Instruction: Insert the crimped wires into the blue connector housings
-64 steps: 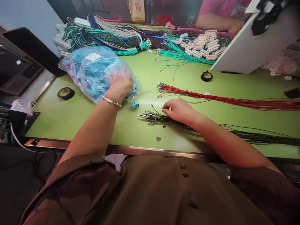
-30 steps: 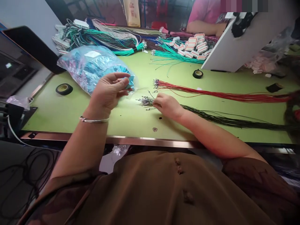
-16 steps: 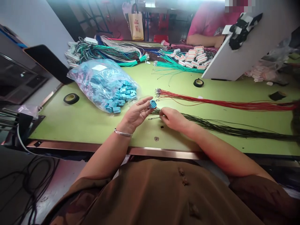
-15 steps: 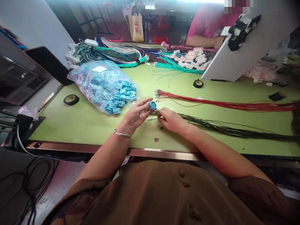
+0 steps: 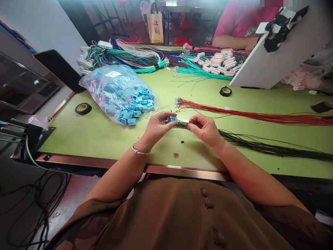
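At frame centre: left hand pinches blue connector; right hand pinches black wire just right, wire axis running rightward along bench.

Both forearms reach from 6 o'clock toward the middle of the view, converging as they go. The left hand sits palm half up, wrist bent slightly back, a thin bangle around it. Its thumb and forefinger are pinched together at their tips, pointing toward 3 o'clock; the other fingers curl loosely beneath. The right hand lies just beside it at 3 o'clock, back of the hand facing up, knuckles raised. Its thumb and forefinger are also pinched, tips aimed at 9 o'clock toward the left fingertips. The two hands are near, not touching. Both elbows stay low.
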The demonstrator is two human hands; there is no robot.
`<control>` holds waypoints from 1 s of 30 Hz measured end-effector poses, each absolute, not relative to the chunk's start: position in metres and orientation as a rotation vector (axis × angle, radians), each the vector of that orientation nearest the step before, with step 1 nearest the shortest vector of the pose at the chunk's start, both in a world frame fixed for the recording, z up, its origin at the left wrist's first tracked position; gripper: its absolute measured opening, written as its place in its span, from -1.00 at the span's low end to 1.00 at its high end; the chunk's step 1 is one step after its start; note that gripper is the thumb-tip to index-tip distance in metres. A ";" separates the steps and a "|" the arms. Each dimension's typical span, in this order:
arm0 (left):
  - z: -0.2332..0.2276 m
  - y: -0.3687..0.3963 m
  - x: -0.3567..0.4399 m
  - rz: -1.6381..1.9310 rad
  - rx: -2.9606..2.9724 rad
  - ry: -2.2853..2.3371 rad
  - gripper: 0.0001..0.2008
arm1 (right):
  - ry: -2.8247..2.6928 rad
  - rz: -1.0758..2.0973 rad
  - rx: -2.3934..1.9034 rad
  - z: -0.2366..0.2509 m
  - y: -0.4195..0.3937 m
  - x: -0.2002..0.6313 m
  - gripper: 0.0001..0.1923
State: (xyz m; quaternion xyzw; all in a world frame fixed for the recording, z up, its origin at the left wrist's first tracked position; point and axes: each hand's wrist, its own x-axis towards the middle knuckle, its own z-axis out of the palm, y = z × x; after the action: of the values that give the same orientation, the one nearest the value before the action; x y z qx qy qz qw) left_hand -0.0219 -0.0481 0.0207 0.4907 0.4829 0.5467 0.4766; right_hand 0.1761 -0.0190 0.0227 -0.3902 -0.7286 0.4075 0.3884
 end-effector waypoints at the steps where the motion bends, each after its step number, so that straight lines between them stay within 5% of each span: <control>1: 0.020 -0.049 -0.019 1.316 1.169 1.131 -0.60 | -1.786 1.071 -0.982 0.024 -0.019 0.176 -0.91; 9: 0.015 -0.043 -0.021 1.311 0.788 0.916 -0.60 | -1.696 1.040 -0.971 0.025 -0.017 0.175 -0.93; 19: 0.019 -0.049 -0.019 1.040 0.785 0.750 -0.58 | -2.037 0.197 -0.766 0.022 -0.021 0.181 -0.88; 30: 0.016 -0.048 -0.024 0.968 0.767 0.705 -0.63 | -2.179 0.065 -0.775 0.017 -0.021 0.183 -0.89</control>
State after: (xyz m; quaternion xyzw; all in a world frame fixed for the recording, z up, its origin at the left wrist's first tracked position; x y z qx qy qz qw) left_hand -0.0237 -0.0479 0.0165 0.3520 0.3237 0.4443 0.7576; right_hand 0.1826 -0.0206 0.0174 -0.3069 -0.8622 0.0256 0.4023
